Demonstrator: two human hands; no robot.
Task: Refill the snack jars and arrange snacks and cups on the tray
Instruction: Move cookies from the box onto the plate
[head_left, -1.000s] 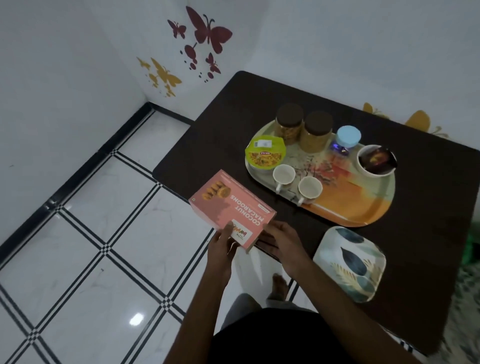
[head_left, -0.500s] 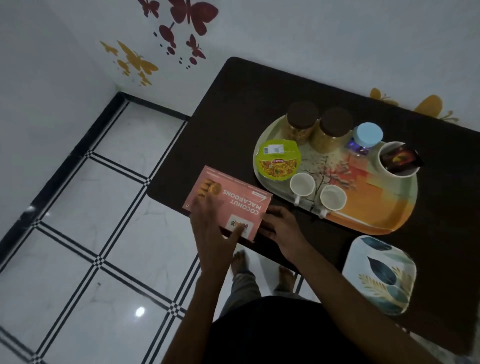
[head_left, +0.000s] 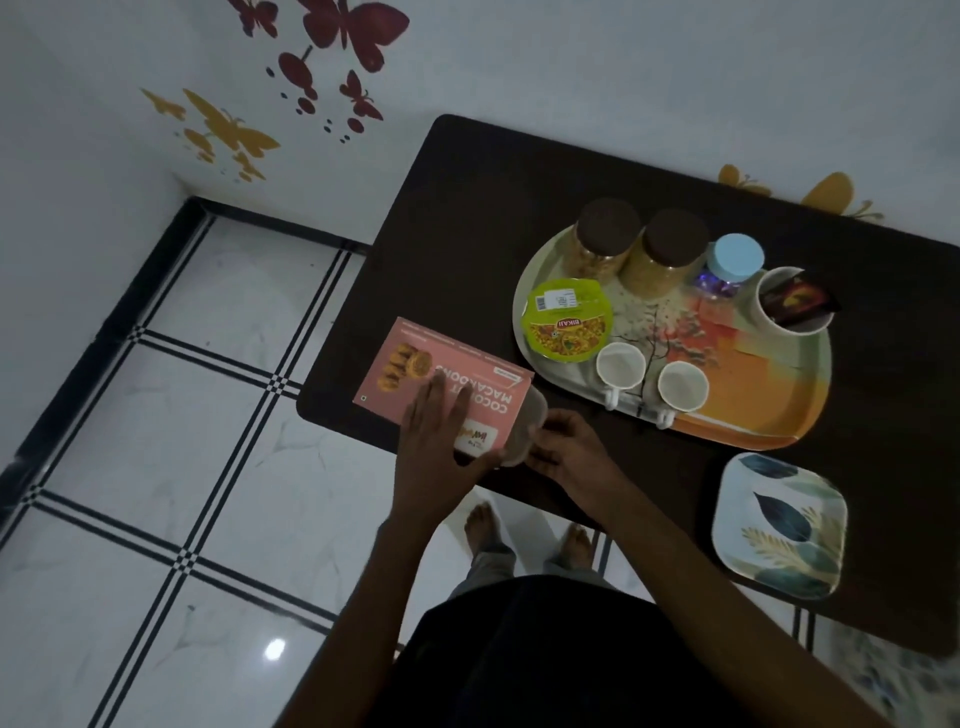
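A pink coconut macaroons box (head_left: 415, 369) lies on the dark table (head_left: 467, 218) near its front left corner. My left hand (head_left: 436, 457) rests flat on the box top, fingers straight. My right hand (head_left: 566, 452) grips a clear plastic inner tray (head_left: 524, 431) that sticks out of the box's right end. On the oval tray (head_left: 753, 410) stand two brown-lidded snack jars (head_left: 602, 244) (head_left: 670, 254), a blue-lidded jar (head_left: 732, 265), a green-lidded snack cup (head_left: 566, 317), two white cups (head_left: 621, 366) (head_left: 683, 387) and a white bowl (head_left: 789, 301) holding a dark packet.
A square leaf-patterned plate (head_left: 779, 525) lies on the table in front of the tray, at the right. The table's left edge borders white tiled floor (head_left: 156, 467). My bare feet (head_left: 524, 535) show under the table's front edge.
My left hand slid from the box's near edge up onto its top. The clear inner tray has come part way out of the box's right end in my right hand. The view shifted closer.
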